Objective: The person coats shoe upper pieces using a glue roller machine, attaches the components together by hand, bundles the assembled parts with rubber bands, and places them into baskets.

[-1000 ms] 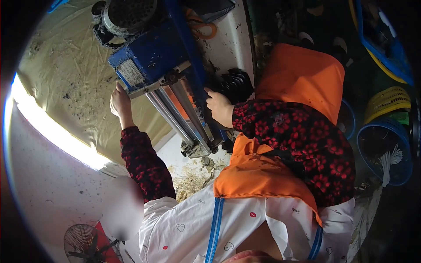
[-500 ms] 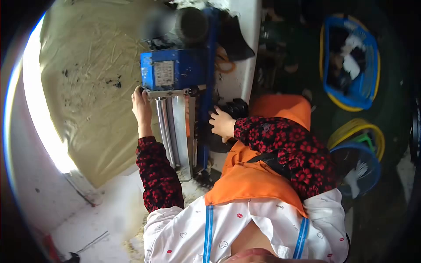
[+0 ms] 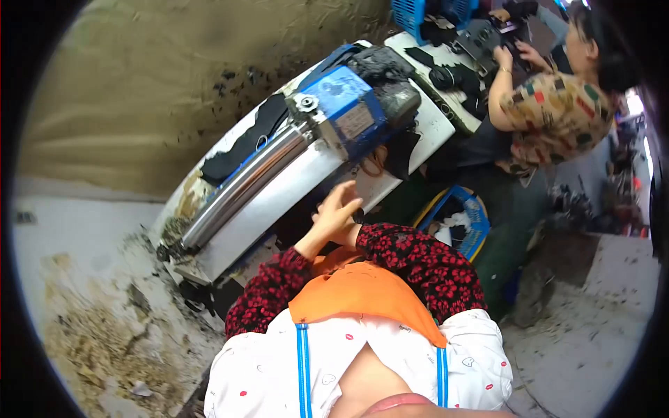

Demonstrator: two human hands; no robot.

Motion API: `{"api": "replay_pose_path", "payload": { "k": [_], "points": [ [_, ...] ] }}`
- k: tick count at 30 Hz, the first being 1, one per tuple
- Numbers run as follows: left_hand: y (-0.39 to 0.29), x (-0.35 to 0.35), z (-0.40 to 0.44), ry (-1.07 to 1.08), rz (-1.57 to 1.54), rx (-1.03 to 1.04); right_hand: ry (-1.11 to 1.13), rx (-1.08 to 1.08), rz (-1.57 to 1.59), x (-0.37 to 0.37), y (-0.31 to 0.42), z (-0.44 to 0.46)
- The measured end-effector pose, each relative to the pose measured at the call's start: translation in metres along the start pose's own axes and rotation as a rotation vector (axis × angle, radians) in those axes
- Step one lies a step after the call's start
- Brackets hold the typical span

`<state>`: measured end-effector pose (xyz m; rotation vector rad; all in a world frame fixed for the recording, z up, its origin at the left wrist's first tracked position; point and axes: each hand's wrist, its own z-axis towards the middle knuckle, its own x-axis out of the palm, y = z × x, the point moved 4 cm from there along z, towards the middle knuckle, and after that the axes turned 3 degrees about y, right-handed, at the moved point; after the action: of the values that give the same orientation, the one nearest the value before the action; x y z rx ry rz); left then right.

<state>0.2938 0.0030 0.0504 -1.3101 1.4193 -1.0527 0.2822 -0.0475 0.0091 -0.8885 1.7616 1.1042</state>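
Note:
My left hand [image 3: 333, 214] is in front of my body, just below the blue machine. Its fingers are partly spread, and nothing shows between them. It overlaps my right hand [image 3: 346, 235], whose fingers are mostly hidden behind it. Neither hand touches the blue machine [image 3: 338, 97]. That machine has a label, a dark dusty motor [image 3: 394, 87], shiny metal rollers [image 3: 247, 184] and a pale metal plate [image 3: 275, 202] alongside them. Black material [image 3: 247, 146] lies along its far side.
A co-worker [image 3: 557, 115] in a patterned top handles dark pieces at the upper right. A blue and yellow basket [image 3: 476, 219] stands on the floor. Another blue basket [image 3: 411, 17] is at the top. Debris [image 3: 104, 334] covers the pale surface at lower left.
Both hands have left the sides of the machine and come together in front of my body. The view has swung, so the machine lies diagonally and the co-worker shows.

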Motion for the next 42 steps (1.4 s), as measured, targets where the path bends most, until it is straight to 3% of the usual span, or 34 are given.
{"api": "replay_pose_path", "payload": {
  "k": [2,8,12,32,35,38,39,42],
  "points": [
    [0.023,0.008,0.008,-0.100,-0.829,-0.268,-0.007,-0.017,0.104,0.003,-0.004,-0.006],
    [0.018,0.020,0.045,-0.167,-0.968,-0.278,-0.082,-0.123,0.357,-0.003,-0.016,-0.013],
    [0.019,0.024,0.055,-0.170,-1.004,-0.313,0.442,0.228,0.861,0.013,-0.031,-0.016],
    [0.034,0.019,0.070,-0.055,-1.090,-0.593,0.244,-0.169,0.601,-0.017,-0.019,-0.013],
    [0.038,0.011,0.060,-0.042,-1.102,-0.598,0.218,-0.141,0.665,-0.015,-0.013,-0.007],
    [0.021,-0.019,0.001,0.160,0.441,-0.033,0.189,-0.106,0.745,-0.016,-0.008,-0.004],
    [0.008,-0.029,-0.023,0.244,0.681,-0.082,0.220,-0.177,0.629,-0.027,0.000,-0.010],
    [0.004,-0.077,-0.096,0.194,0.354,-0.028,0.294,-0.399,0.267,-0.073,0.012,-0.023]
  ]
}}
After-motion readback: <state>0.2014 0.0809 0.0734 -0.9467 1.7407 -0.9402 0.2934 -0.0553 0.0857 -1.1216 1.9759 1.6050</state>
